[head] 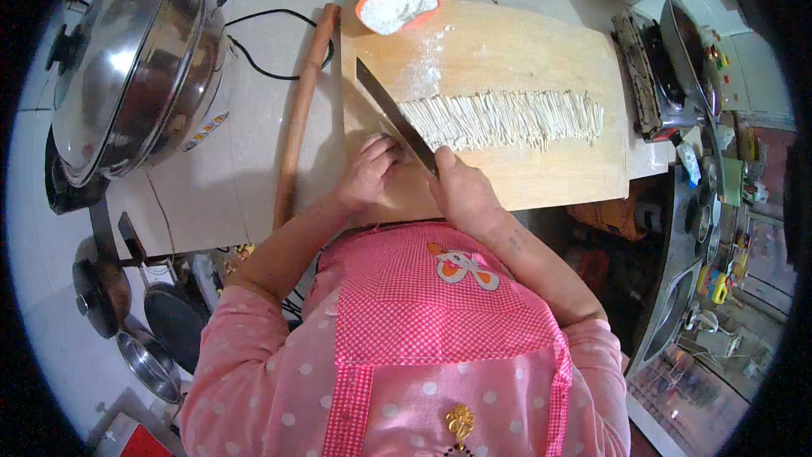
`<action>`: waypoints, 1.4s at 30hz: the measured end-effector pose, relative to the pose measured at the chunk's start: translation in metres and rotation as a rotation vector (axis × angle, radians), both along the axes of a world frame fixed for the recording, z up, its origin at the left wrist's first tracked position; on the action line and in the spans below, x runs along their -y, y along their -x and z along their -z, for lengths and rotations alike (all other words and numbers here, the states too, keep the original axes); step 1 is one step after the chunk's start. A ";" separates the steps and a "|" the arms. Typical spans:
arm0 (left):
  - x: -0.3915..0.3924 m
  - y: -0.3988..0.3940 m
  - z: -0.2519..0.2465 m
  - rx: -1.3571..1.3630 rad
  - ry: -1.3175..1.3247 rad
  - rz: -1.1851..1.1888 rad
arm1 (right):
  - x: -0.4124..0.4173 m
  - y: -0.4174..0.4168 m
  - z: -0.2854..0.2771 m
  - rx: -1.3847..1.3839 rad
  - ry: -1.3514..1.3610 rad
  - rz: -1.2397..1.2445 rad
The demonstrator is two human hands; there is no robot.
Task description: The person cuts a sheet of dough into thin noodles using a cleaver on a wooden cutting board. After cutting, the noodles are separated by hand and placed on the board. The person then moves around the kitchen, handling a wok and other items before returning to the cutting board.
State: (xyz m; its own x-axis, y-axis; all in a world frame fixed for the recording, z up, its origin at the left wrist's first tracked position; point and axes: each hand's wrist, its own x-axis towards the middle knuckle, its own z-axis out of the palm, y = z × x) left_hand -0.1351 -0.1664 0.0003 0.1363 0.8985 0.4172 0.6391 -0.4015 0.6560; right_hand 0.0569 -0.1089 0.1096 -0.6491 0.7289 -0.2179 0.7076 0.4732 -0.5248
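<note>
My right hand (pixel 466 190) grips a kitchen knife (pixel 394 113). Its long dark blade slants up and left over the wooden cutting board (pixel 552 51). Just left of the blade, my left hand (pixel 374 168) rests low on the board with its fingers curled. Something pale shows by those fingertips, partly hidden by the hand and blade; I cannot tell whether it is held. From the blade's right side, a long row of thin cut noodles (pixel 507 117) stretches across the board, dusted with flour.
An orange scoop of white flour (pixel 398 7) sits at the board's back edge. A wooden rolling pin (pixel 304 101) lies along its left side. A large lidded steel pot (pixel 136 70) stands at left. A stove (pixel 650 76) with a wok (pixel 688 51) is at right.
</note>
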 end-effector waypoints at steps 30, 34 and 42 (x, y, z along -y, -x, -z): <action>0.009 -0.006 -0.014 -0.089 0.046 -0.152 | 0.015 -0.020 -0.018 0.061 0.070 -0.093; 0.011 -0.004 -0.018 -0.108 0.117 -0.162 | 0.019 -0.022 -0.003 0.051 0.038 -0.105; 0.015 -0.006 -0.006 -0.089 0.003 -0.208 | 0.014 -0.029 -0.016 -0.001 0.061 -0.107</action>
